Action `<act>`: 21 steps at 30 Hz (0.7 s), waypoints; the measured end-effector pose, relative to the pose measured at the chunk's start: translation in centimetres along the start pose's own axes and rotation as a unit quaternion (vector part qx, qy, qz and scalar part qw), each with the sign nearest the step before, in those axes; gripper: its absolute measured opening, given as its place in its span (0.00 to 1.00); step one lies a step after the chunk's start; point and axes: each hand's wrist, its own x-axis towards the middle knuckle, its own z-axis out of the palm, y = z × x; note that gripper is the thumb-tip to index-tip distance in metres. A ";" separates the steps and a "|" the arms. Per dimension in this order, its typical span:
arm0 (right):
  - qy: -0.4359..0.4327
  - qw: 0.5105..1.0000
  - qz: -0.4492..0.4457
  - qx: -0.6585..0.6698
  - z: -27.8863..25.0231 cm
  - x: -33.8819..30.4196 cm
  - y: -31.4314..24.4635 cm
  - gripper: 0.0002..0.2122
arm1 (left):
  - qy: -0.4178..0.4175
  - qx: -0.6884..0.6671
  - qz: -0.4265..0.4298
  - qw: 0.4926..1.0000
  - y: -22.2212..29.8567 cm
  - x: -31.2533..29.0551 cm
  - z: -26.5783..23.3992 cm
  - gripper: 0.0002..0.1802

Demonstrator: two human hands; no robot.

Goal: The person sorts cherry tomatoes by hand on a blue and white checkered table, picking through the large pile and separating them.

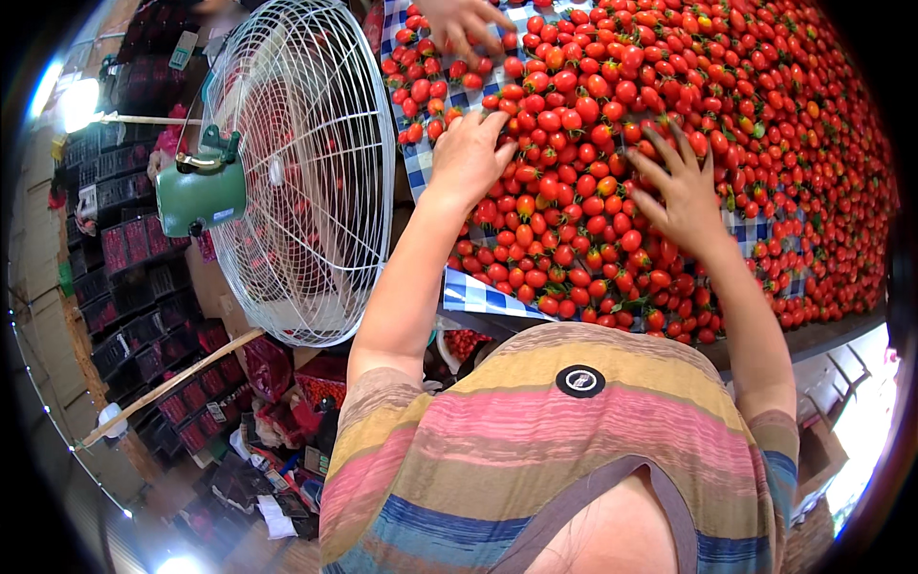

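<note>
A thick spread of small red cherry tomatoes (pixel 583 172), some with green stems, covers a table with a blue-and-white checked cloth (pixel 492 295). On the left side of the pile, my left hand (pixel 469 158) rests against the tomatoes, thumb and forefinger apart; its other fingers are partly hidden. My right hand (pixel 681 191) lies on the pile further right with its fingers spread, touching tomatoes and holding none that I can see. At the far edge, another person's hand (pixel 464 24) reaches over the tomatoes and the cloth.
A large fan with a white wire cage (pixel 306 182) and green motor (pixel 203 196) stands close by my left arm. Stacked dark crates (pixel 143 244), some holding red contents, fill the left background. Below the table edge sits a container of tomatoes (pixel 464 344).
</note>
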 end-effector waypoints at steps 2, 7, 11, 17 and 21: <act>-0.028 0.998 -0.001 0.064 -0.6 -2.9 -1.7 0.25 | -0.010 -0.010 -0.033 0.999 0.6 0.8 -0.1 0.26; -0.102 0.989 -0.018 0.102 -3.7 -7.5 -4.8 0.29 | -0.033 0.074 -0.036 0.996 0.8 4.0 0.7 0.15; -0.158 0.971 -0.107 0.147 -3.2 -9.1 -6.5 0.29 | -0.004 0.061 -0.041 0.997 -0.1 4.5 0.6 0.12; -0.125 0.978 -0.116 0.117 -1.4 -6.5 -5.7 0.34 | -0.030 -0.065 0.009 0.997 3.4 -2.2 -1.2 0.16; -0.040 0.990 -0.101 0.093 0.0 -1.9 -4.3 0.29 | 0.028 0.071 0.056 0.996 4.5 -3.7 1.7 0.10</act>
